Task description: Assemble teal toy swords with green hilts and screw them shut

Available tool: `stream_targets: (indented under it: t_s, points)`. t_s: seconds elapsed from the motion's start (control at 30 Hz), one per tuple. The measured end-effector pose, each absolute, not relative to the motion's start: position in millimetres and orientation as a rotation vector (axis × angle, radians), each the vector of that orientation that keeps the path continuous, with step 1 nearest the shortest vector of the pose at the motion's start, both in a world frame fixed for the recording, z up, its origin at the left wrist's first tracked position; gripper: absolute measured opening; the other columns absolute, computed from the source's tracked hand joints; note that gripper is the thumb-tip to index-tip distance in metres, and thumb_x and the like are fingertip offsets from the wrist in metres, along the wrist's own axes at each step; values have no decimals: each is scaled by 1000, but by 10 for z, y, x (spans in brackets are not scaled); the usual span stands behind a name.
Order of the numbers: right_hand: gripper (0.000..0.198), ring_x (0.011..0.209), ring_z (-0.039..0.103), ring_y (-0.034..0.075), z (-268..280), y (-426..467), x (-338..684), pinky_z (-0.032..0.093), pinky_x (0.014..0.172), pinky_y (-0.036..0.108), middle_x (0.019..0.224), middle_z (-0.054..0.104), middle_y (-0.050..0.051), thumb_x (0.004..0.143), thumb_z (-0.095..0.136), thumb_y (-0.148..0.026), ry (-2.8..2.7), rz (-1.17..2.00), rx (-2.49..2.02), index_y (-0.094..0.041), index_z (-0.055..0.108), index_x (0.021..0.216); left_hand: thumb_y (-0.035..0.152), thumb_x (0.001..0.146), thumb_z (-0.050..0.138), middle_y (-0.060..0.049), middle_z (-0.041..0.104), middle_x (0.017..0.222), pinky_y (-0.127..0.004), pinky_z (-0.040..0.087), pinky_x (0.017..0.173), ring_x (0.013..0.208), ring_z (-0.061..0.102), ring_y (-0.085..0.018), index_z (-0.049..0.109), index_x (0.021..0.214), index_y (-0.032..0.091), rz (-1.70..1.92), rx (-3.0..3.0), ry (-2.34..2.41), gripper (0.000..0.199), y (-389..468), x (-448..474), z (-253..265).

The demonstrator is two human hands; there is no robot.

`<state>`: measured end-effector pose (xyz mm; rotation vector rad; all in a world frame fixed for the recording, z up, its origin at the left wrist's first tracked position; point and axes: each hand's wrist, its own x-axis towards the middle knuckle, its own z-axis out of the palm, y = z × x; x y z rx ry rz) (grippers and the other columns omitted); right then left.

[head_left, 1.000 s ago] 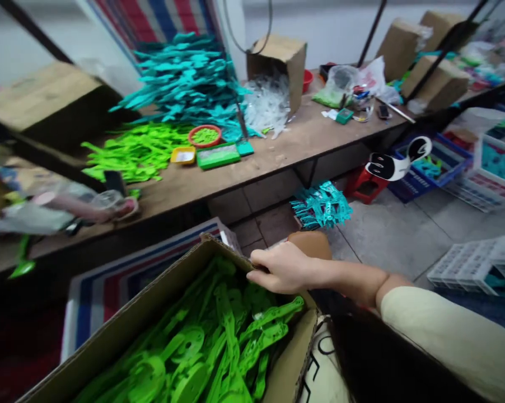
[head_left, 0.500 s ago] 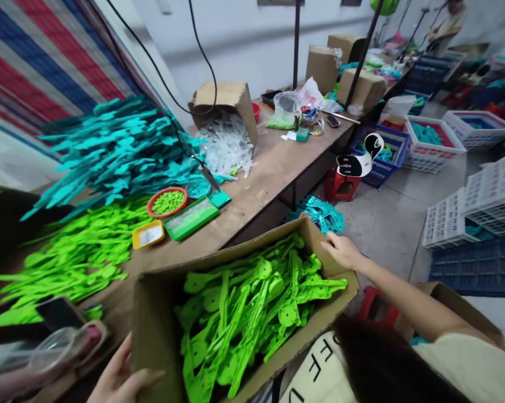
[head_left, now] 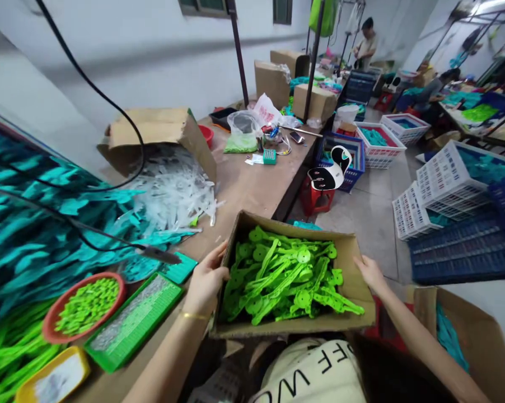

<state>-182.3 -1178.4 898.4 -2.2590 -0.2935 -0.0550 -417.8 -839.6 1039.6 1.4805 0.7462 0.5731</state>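
Note:
Between my two hands is an open cardboard box (head_left: pixel 355 249), carried in front of my body beside the workbench. Bright green flat plastic parts (head_left: pixel 286 274), long with round ends, fill it in a loose heap. My left hand (head_left: pixel 206 280) grips the box's left end, thumb at the rim. At the opposite end, my right hand (head_left: pixel 369 273) holds the right wall; its fingers are partly hidden behind the cardboard. Left of the box, on the bench, lie a green tray (head_left: pixel 132 322) of small grey pieces and a red bowl (head_left: pixel 84 307) of small green pieces.
Teal parts (head_left: pixel 34 235) are heaped on the bench (head_left: pixel 252 190) near a tipped carton (head_left: pixel 152 129) spilling clear strips. A red stool (head_left: pixel 315 196) with a black-and-white seat stands ahead. Crates (head_left: pixel 462 173) line the floor at right. A person (head_left: pixel 366 45) stands far back.
My view has swung right. The box has moved away from the bench's green pile toward the aisle, and my left hand now shows fully on its left end.

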Motion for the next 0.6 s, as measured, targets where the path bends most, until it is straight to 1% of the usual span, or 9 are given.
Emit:
stream_targets:
  t_s: [0.07,0.13,0.17,0.23,0.33,0.4,0.47,0.53,0.6]
  points:
    - [52,48,34,11,9136,-11586,-1602,28,49,27,44,36,-4,75,42,-68,-266,-84,-2234,-23,32,51,9,44,49,-2,71,112,-28,57,69,98,67,-25,58,130,23,604,1526,676,88,-8021,-3812,10456]
    - [52,48,31,10,9329,-11368,-1344,25,50,27,45,32,-5,74,40,-68,-249,-134,-2222,-22,29,52,7,44,49,-7,71,111,-29,57,65,96,67,-26,48,139,16,697,1590,595,95,-7679,-3447,10503]
    - [51,48,30,10,9428,-11249,-1206,25,50,27,46,30,-5,75,40,-67,-241,-170,-2220,-22,28,53,7,45,49,-8,71,111,-30,57,67,96,68,-27,45,142,15,744,1592,591,97,-7524,-3263,10515]
    - [47,48,26,10,9615,-10985,-918,23,51,28,47,26,-5,77,41,-61,-217,-261,-2215,-23,26,54,6,46,48,-8,70,115,-33,57,79,102,66,-26,48,139,14,807,1580,588,94,-7230,-2887,10520]
    - [41,50,24,12,9838,-10491,-488,23,52,31,50,24,-5,80,41,-53,-166,-418,-2180,-25,24,56,2,50,46,-5,69,118,-33,49,100,113,61,-24,64,122,11,895,1625,531,75,-6727,-2312,10500]
    - [37,53,30,14,9935,-10086,-260,29,55,34,54,29,-2,83,39,-49,-108,-537,-2131,-26,24,58,0,55,45,-4,67,122,-32,45,105,119,58,-22,63,123,9,958,1675,519,70,-6327,-1959,10481]
    - [32,62,44,20,9982,-9649,-144,38,63,38,61,40,3,87,33,-48,-57,-624,-2085,-27,31,63,-3,58,45,-3,62,130,-29,39,110,125,54,-19,60,126,9,1008,1741,526,70,-5932,-1677,10468]
    - [32,81,54,26,9962,-9210,-157,42,78,43,76,52,12,90,25,-46,-52,-634,-2075,-24,42,73,-5,62,45,-2,57,137,-27,33,114,131,48,-17,56,131,10,1035,1802,549,72,-5593,-1480,10458]
    - [41,99,56,30,9853,-8789,-246,42,88,45,93,57,21,92,21,-44,-89,-571,-2101,-16,51,90,-6,67,47,-3,52,143,-28,28,118,134,43,-17,49,136,11,1039,1845,605,71,-5304,-1351,10437]
